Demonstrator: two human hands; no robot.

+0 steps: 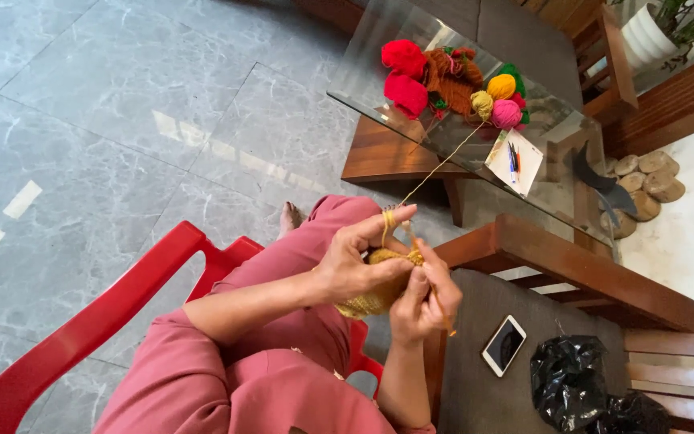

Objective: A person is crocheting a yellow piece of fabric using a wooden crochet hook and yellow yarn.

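Left hand (pixel 355 261) fingers curled around yellow knit piece (pixel 375 296), index finger raised with yarn (pixel 443 161) looped over it. Right hand (pixel 423 301) pinches hook (pixel 435 301) just beside the piece, fingers closed. Yarn runs taut up to yarn balls (pixel 455 84) on glass table (pixel 379 56). Phone (pixel 504 345) right of the piece.

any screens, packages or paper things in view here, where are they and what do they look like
Phone: on the grey seat cushion right of the hands, flat white rectangle, dark screen.
Black plastic bag: on the same cushion beside the phone, crumpled, glossy.
White card or paper: on the glass table near the yarn balls, pens lying on it.
No signs seen.
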